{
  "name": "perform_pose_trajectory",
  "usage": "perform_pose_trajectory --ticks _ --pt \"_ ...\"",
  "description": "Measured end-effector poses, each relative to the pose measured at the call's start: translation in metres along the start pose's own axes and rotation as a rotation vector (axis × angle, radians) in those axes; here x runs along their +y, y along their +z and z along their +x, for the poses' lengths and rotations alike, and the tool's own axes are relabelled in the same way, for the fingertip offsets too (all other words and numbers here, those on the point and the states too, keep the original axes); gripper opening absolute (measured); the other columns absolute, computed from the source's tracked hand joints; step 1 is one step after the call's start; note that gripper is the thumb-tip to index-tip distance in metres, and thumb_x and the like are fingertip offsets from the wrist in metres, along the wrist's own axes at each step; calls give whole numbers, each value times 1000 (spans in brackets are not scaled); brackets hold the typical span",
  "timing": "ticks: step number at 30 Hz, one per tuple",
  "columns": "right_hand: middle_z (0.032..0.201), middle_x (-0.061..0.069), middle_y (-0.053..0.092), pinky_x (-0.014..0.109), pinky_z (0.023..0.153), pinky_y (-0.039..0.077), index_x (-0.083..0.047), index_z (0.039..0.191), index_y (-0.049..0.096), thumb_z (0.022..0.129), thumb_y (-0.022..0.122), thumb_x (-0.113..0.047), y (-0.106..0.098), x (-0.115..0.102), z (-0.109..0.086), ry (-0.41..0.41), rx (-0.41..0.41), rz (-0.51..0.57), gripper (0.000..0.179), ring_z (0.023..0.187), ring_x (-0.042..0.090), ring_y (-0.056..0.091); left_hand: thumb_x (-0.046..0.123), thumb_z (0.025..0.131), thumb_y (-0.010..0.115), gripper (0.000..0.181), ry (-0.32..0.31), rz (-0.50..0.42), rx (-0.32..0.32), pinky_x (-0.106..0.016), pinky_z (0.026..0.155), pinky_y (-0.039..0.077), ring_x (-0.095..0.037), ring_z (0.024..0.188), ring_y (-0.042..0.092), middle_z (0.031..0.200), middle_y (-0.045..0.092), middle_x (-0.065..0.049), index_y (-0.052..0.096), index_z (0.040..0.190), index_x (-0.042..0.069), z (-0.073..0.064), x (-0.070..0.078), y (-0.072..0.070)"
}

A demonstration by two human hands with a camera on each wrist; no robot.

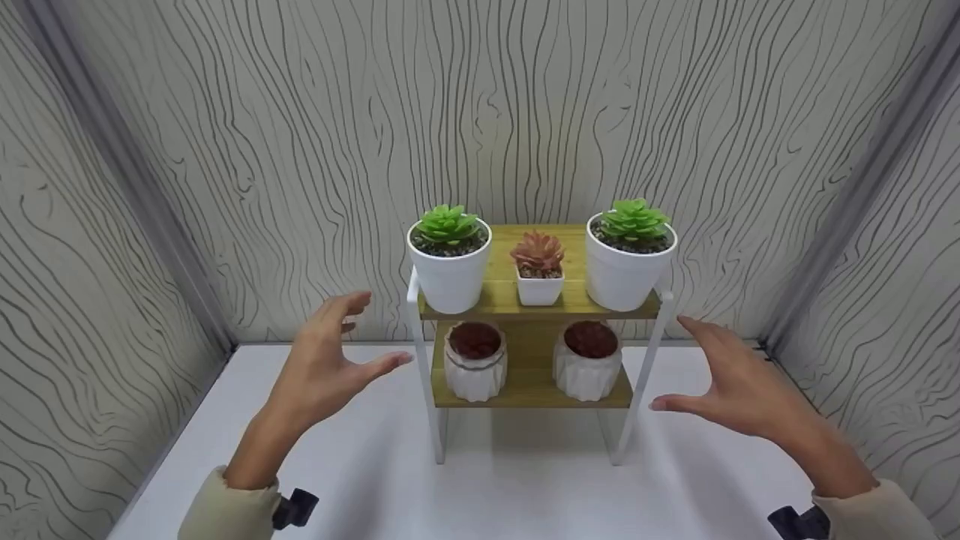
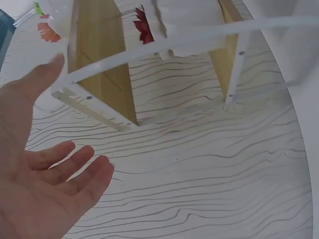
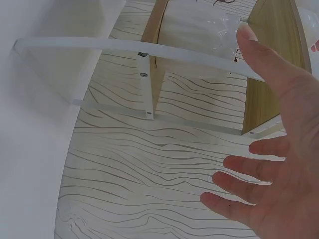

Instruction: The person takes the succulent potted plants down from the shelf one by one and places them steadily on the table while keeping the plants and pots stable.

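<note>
A two-tier plant shelf [image 1: 532, 397] with wooden boards and a white metal frame stands on the white table. On its upper board are two round white pots [image 1: 452, 281] with green succulents [image 1: 448, 223], and a small square pot [image 1: 540, 289] with a reddish succulent [image 1: 538, 251] between them. The lower board carries two ribbed white pots [image 1: 588, 371] with dark red plants [image 1: 475, 340]. My left hand [image 1: 319, 371] is left of the frame, fingers spread, holding nothing. Beyond the opposite side, my right hand [image 1: 739, 382] is likewise spread with nothing in it.
Wood-grain patterned panels [image 1: 525, 112] rise behind the shelf and on both sides. Grey corner posts [image 1: 142, 187] join them. The white table [image 1: 517, 502] extends in front of the shelf and to either side.
</note>
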State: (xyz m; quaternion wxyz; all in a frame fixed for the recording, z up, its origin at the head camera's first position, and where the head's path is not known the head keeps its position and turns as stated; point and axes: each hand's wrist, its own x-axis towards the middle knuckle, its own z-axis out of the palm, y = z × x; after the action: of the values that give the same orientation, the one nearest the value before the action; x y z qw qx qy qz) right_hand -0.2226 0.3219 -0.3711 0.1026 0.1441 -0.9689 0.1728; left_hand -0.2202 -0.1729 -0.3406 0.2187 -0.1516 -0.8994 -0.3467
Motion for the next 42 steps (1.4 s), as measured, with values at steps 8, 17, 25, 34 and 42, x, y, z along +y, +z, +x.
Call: perform_pose_trajectory --ticks 8,17,25,34,42 --pt "155 32 48 76 106 44 1 156 41 76 83 -70 -1 -6 0 -5 4 32 114 142 56 46 29 78 95 87 -80 -186 -56 -45 109 56 -32 139 59 150 60 -14 52 149 4 10 19 -7" --pt "143 27 63 60 97 58 1 150 50 84 87 -46 0 -12 1 -42 42 144 88 124 48 65 35 80 93 92 -130 -270 -102 -44 113 53 -37 143 56 155 55 -17 47 154 4 24 31 -14" --pt "137 26 67 55 97 59 1 151 46 88 86 -39 2 -14 1 -10 44 263 85 121 45 69 42 77 95 106 -160 -201 -152 -49 111 54 -42 144 54 162 47 -18 41 158 2 37 47 -19" --pt "131 19 72 31 91 64 -2 141 60 93 82 -29 7 -14 4 41 44 428 59 119 38 73 45 77 94 109 -191 -182 -210 -48 117 50 -39 146 53 159 51 -18 37 160 4 49 57 -24" --pt "129 15 74 21 88 61 -3 135 65 95 79 -28 13 -16 7 91 27 487 49 118 32 74 42 77 94 100 -213 -229 -207 -48 121 46 -36 145 54 154 56 -17 45 155 4 59 63 -21"
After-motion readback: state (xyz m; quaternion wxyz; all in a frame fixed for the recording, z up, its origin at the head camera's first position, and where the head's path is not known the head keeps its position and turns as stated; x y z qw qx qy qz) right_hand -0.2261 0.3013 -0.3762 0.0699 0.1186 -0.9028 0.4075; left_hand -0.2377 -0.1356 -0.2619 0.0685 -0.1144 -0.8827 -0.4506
